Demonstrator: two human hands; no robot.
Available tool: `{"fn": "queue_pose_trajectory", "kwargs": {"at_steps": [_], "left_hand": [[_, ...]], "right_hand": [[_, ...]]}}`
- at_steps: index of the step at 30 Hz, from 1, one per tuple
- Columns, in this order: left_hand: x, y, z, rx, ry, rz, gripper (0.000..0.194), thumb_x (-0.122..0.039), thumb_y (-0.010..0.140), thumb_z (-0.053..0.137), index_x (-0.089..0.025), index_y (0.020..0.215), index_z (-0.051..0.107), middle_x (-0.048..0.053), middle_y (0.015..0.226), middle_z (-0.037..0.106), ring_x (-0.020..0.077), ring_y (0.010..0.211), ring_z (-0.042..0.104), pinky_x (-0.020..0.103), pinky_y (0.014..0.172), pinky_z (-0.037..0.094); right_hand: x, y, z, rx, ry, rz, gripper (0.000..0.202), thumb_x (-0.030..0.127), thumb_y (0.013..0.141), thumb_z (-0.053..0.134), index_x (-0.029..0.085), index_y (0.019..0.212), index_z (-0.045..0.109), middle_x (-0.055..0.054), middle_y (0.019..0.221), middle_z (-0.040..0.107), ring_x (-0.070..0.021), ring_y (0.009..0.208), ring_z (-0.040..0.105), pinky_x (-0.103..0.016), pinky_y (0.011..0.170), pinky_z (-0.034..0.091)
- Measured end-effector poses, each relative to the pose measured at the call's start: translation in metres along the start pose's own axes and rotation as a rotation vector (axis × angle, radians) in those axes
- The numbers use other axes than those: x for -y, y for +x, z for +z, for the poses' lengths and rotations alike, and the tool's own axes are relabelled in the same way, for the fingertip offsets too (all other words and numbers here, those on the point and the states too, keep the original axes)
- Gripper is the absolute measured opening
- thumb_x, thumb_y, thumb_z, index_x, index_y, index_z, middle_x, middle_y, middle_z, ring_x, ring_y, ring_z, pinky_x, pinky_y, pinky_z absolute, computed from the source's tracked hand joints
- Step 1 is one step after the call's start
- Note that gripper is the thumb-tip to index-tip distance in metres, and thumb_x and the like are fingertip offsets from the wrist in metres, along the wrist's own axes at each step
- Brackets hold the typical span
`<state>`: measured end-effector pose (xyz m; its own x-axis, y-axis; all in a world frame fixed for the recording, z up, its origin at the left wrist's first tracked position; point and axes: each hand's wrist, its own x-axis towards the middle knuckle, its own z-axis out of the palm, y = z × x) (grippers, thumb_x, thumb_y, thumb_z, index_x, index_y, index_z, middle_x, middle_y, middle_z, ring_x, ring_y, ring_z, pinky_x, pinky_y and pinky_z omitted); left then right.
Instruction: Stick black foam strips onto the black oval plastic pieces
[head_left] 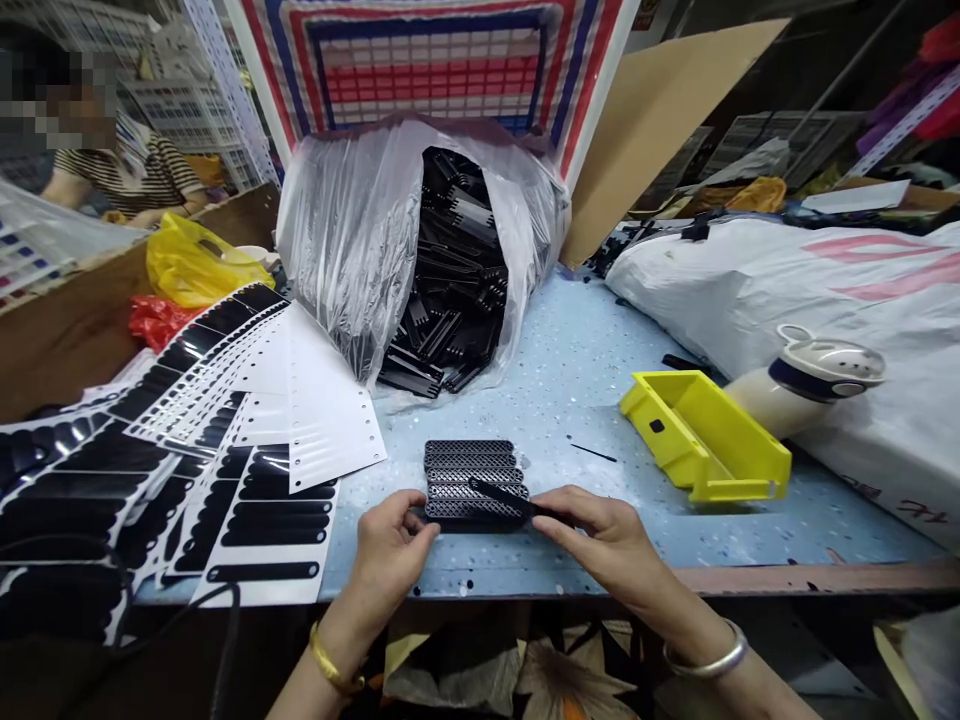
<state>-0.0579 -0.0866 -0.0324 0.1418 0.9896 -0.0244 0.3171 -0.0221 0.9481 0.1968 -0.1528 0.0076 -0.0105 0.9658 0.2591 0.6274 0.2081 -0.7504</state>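
A row of flat black strips with a perforated lattice face [471, 462] lies side by side on the blue table. My right hand [600, 530] pinches a slim black strip [499, 494], tilted over the front of the row. At the row's front left corner, my left hand [394, 545] has thumb and fingers closed on the end of a darker black strip [480, 525]. Part of that end is hidden by the fingers. Sheets with black rounded stickers [276, 522] lie left of my left hand, partly covered by white punched sheets [330, 410].
Behind the row, a clear plastic bag [345, 240] spills black plastic pieces [457, 290]. A yellow bin [705, 430] and a white bottle [802, 375] stand right, beside a large white sack [787, 270]. A thin black piece [592, 452] lies nearby. Another person [142, 170] sits at far left.
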Motion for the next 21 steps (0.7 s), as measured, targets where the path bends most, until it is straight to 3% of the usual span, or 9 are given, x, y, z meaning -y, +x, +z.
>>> {"fn": "queue_pose_trajectory", "kwargs": {"at_steps": [3, 7, 10, 14, 18, 21], "left_hand": [[-0.001, 0.003, 0.003, 0.030, -0.001, 0.018, 0.018, -0.021, 0.063, 0.066, -0.018, 0.079, 0.072, -0.005, 0.049, 0.055, 0.0106, 0.045, 0.047, 0.020, 0.046, 0.037], [-0.005, -0.001, -0.008, 0.108, -0.030, -0.019, 0.011, -0.017, 0.063, 0.067, -0.018, 0.073, 0.073, -0.004, 0.051, 0.054, 0.0101, 0.046, 0.046, 0.020, 0.046, 0.035], [-0.007, -0.006, -0.017, 0.147, -0.075, -0.098, 0.019, -0.015, 0.061, 0.068, -0.016, 0.079, 0.075, -0.003, 0.053, 0.057, 0.0102, 0.047, 0.048, 0.021, 0.047, 0.037], [-0.008, -0.009, -0.019, 0.165, -0.192, -0.209, 0.038, -0.017, 0.061, 0.070, -0.012, 0.099, 0.075, -0.002, 0.056, 0.060, 0.0099, 0.048, 0.050, 0.022, 0.049, 0.040], [-0.008, -0.009, -0.017, 0.242, -0.318, -0.303, 0.040, -0.020, 0.064, 0.068, -0.008, 0.101, 0.073, -0.001, 0.053, 0.061, 0.0107, 0.047, 0.053, 0.021, 0.045, 0.042], [-0.007, -0.008, -0.018, 0.266, -0.356, -0.317, 0.036, -0.022, 0.065, 0.069, -0.008, 0.098, 0.074, 0.002, 0.055, 0.065, 0.0153, 0.052, 0.063, 0.022, 0.047, 0.048]], "right_hand": [[-0.002, 0.006, 0.008, -0.003, -0.031, -0.036, 0.016, 0.031, 0.089, 0.062, 0.020, 0.087, 0.074, -0.004, 0.078, 0.074, -0.0175, 0.070, 0.070, -0.026, 0.063, 0.056], [0.007, 0.005, 0.010, 0.070, -0.028, -0.117, 0.014, 0.027, 0.090, 0.061, 0.021, 0.087, 0.073, -0.003, 0.072, 0.071, -0.0159, 0.064, 0.068, -0.024, 0.058, 0.055], [0.012, 0.002, 0.012, 0.103, -0.041, -0.180, 0.013, 0.022, 0.090, 0.061, 0.021, 0.091, 0.074, -0.006, 0.082, 0.073, -0.0179, 0.072, 0.071, -0.024, 0.061, 0.058], [0.014, 0.000, 0.022, 0.021, -0.056, -0.292, 0.019, 0.015, 0.089, 0.061, 0.021, 0.101, 0.074, -0.008, 0.097, 0.075, -0.0203, 0.085, 0.073, -0.026, 0.072, 0.062], [0.015, 0.002, 0.033, 0.004, -0.054, -0.312, 0.024, 0.015, 0.090, 0.062, 0.023, 0.111, 0.071, -0.006, 0.099, 0.076, -0.0222, 0.090, 0.073, -0.032, 0.080, 0.063], [0.018, 0.005, 0.034, 0.009, -0.074, -0.341, 0.026, 0.013, 0.090, 0.061, 0.023, 0.111, 0.071, -0.006, 0.099, 0.076, -0.0214, 0.088, 0.074, -0.030, 0.076, 0.063]]}}
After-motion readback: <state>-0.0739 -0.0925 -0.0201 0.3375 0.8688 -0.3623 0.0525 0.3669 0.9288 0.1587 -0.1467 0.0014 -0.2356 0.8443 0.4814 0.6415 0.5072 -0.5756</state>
